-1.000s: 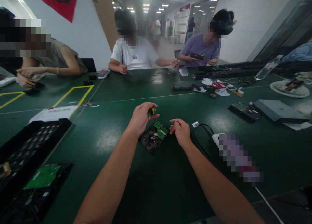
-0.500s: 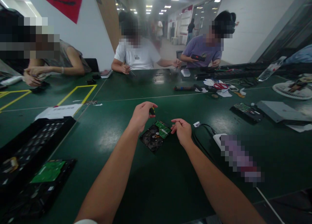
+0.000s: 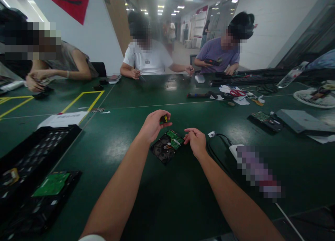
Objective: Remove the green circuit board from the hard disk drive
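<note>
A black hard drive [image 3: 163,149] with a small green circuit board [image 3: 174,138] on its far end lies on the dark green table [image 3: 167,195] in front of me. My left hand [image 3: 153,124] is closed around a small black and yellow screwdriver handle [image 3: 164,119], held just above the drive's far left corner. My right hand [image 3: 195,140] rests beside the drive's right edge, fingers curled loosely; I cannot make out anything in them.
Black trays [image 3: 34,157] with a green board [image 3: 51,184] sit at the left. A black cable [image 3: 218,146] and white power strip [image 3: 234,149] lie to the right. Another drive [image 3: 264,119], a grey box [image 3: 300,120], scissors [image 3: 236,92] lie further right. Three people sit across.
My left hand has turned the screwdriver handle slightly between its fingers above the drive. My right hand has stayed beside the drive. The view has shifted a little.
</note>
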Demonstrator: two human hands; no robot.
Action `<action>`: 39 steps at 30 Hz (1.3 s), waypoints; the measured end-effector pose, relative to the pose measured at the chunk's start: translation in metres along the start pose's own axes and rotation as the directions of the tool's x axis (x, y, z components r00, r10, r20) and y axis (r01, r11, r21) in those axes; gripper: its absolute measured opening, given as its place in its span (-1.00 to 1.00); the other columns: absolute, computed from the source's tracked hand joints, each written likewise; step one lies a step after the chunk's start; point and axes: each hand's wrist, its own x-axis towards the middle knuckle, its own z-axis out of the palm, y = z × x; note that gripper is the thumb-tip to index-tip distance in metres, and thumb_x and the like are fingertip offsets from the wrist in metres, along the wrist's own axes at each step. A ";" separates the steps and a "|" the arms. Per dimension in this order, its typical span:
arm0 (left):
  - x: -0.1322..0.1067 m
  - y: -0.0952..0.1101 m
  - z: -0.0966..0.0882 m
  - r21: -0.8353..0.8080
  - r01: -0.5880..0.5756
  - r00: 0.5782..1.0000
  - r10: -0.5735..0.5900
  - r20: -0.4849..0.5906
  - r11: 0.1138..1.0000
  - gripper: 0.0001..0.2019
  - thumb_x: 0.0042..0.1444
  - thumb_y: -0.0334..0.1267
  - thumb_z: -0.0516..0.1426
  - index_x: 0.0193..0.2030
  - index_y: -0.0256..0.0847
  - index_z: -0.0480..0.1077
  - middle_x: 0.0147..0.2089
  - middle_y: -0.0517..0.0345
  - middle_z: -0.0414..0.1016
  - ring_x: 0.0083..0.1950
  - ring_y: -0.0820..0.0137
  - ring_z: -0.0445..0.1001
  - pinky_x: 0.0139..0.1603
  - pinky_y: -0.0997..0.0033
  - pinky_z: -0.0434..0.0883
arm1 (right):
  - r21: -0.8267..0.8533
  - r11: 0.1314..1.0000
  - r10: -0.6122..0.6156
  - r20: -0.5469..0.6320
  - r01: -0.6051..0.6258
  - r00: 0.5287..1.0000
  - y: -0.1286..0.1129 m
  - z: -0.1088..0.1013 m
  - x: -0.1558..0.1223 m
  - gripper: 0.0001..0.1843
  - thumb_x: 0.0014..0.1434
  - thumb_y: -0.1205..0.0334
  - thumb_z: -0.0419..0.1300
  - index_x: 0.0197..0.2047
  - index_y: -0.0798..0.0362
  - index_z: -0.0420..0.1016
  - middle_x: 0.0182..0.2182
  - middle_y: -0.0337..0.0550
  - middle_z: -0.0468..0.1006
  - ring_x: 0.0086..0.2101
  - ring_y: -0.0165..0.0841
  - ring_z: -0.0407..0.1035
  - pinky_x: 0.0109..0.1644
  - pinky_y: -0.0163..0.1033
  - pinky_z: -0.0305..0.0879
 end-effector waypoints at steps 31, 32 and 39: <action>-0.002 0.000 0.001 -0.022 -0.018 0.999 0.019 0.039 1.000 -0.76 0.19 -0.11 0.32 -0.20 -0.22 0.46 -0.13 -0.07 0.63 -0.04 0.23 0.60 -0.11 0.22 0.60 | -0.005 1.000 -0.004 -0.004 0.004 1.000 0.003 0.001 0.001 -0.71 0.14 0.21 0.11 -0.19 -0.01 0.65 -0.70 -0.30 0.53 -0.46 -0.22 0.60 -0.18 -0.17 0.48; -0.001 -0.001 0.001 -0.016 -0.028 0.999 0.029 0.038 0.999 -0.77 0.19 -0.10 0.32 -0.21 -0.22 0.47 -0.13 -0.05 0.62 -0.05 0.24 0.59 -0.11 0.22 0.60 | -0.004 1.000 -0.004 -0.004 0.004 1.000 0.003 0.001 0.001 -0.71 0.14 0.21 0.11 -0.19 -0.01 0.65 -0.71 -0.30 0.52 -0.45 -0.22 0.60 -0.18 -0.17 0.48; -0.001 0.001 0.000 0.183 -0.079 0.997 0.079 0.008 0.980 -0.75 0.17 -0.05 0.30 -0.21 -0.20 0.59 -0.06 -0.02 0.56 -0.06 0.28 0.50 -0.32 0.43 0.54 | 0.001 1.000 -0.004 0.002 0.004 1.000 0.003 0.001 0.001 -0.72 0.16 0.19 0.12 -0.19 0.00 0.66 -0.70 -0.30 0.53 -0.46 -0.23 0.59 -0.14 -0.16 0.48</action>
